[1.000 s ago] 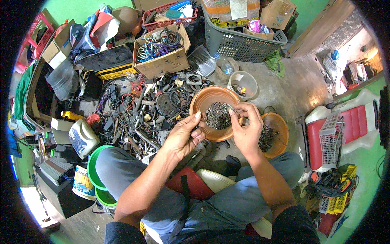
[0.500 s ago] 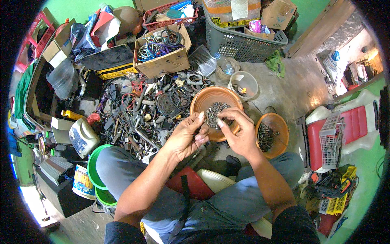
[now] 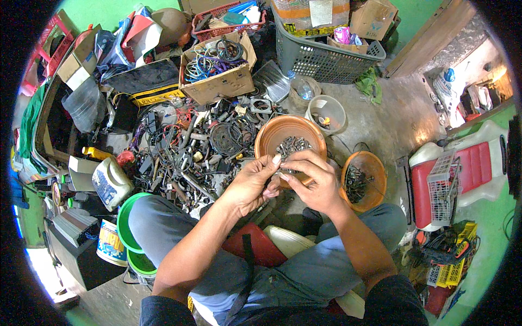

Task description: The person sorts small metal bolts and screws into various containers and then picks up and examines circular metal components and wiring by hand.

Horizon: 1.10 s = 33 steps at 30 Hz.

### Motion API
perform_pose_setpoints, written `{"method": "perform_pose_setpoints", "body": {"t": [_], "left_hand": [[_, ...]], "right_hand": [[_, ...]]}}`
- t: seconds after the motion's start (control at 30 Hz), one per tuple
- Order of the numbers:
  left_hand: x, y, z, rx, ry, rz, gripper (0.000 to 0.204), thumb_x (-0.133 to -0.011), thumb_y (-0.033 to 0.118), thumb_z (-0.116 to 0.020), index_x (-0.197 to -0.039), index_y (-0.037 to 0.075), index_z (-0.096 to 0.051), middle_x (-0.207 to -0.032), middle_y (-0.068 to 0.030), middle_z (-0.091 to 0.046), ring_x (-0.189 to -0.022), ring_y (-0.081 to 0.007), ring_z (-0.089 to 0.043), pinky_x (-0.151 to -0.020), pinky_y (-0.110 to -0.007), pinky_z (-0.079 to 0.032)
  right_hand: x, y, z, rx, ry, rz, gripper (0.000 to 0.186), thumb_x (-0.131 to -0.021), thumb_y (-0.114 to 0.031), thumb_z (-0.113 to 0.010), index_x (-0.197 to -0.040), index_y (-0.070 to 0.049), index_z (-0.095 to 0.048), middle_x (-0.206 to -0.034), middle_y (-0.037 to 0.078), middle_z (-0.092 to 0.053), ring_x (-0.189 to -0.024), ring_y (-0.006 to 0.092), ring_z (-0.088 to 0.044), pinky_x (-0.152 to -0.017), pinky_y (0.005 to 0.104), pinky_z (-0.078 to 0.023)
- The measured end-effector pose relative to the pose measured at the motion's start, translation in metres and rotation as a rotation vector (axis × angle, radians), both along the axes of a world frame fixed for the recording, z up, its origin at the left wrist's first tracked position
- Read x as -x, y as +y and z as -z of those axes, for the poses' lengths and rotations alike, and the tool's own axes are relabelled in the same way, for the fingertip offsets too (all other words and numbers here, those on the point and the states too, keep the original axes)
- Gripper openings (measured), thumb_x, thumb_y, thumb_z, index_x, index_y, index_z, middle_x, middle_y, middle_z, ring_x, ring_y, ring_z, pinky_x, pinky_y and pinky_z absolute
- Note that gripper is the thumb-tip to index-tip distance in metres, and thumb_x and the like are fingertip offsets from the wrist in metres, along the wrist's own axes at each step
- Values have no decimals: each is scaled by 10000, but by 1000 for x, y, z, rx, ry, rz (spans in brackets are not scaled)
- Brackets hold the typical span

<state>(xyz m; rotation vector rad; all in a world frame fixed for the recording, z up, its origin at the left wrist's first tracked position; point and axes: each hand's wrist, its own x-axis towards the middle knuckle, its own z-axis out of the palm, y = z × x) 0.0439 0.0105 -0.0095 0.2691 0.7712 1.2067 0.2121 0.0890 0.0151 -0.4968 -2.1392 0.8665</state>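
Both hands meet over the near rim of an orange-brown basin (image 3: 266,132), which holds a heap of small metal bolts or screws (image 3: 293,145). My left hand (image 3: 252,182) is closed in a pinch, its thumb pointing up. My right hand (image 3: 312,183) reaches across with its thumb and fingertips against the left fingertips. Whatever small piece lies between them is too little to make out. To the right stands a second orange basin (image 3: 379,167) with darker bolts (image 3: 356,183) in it.
A pile of cables and scrap parts (image 3: 190,157) covers the floor at left. Beyond the basins stand a clear tub (image 3: 338,115), a cardboard box of wires (image 3: 217,87) and a grey crate (image 3: 326,62). A green bucket (image 3: 126,223) touches my left knee; a red-and-white seat (image 3: 473,168) is at right.
My right hand has moved slightly left and down, closing its fingertips against the left hand's. The left hand has barely shifted. The basins have stayed put.
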Motion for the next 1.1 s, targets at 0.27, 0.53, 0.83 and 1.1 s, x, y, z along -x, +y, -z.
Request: {"method": "perform_pose_setpoints", "body": {"t": [0.27, 0.53, 0.83, 1.1], "left_hand": [[2, -1, -3, 27, 97, 40, 266, -1041, 338, -569, -976, 79, -567, -657, 17, -494, -514, -65, -377, -501, -233, -324], [-1, 0, -3, -11, 32, -37, 201, -1063, 268, -529, -992, 84, -566, -669, 15, -490, -546, -78, -389, -547, -241, -360], [3, 1, -9, 29, -23, -87, 158, -1060, 217, -529, -1047, 62, -560, -751, 1, -519, -589, -74, -413, -575, -239, -393], [2, 2, -12, 29, -58, -92, 243, -1060, 313, -534, -988, 82, -536, -680, -2, -481, -556, -87, -404, -560, -249, -384]], "right_hand": [[-1, 0, 2, -14, 11, -24, 205, -789, -10, -787, -972, -26, -695, -959, 103, -675, -872, 272, -669, -764, 376, -541], [1, -2, -2, 95, 66, 34, 130, -823, 38, -736, -929, 8, -666, -934, 134, -695, -872, 255, -695, -775, 352, -542], [-2, 3, 18, 249, 235, 169, 148, -857, 36, -690, -991, -11, -648, -1006, 109, -718, -898, 189, -692, -810, 324, -548], [-6, 4, 21, 161, 191, 264, 177, -836, 23, -716, -996, -11, -648, -943, 101, -703, -841, 186, -682, -760, 312, -535]]}}
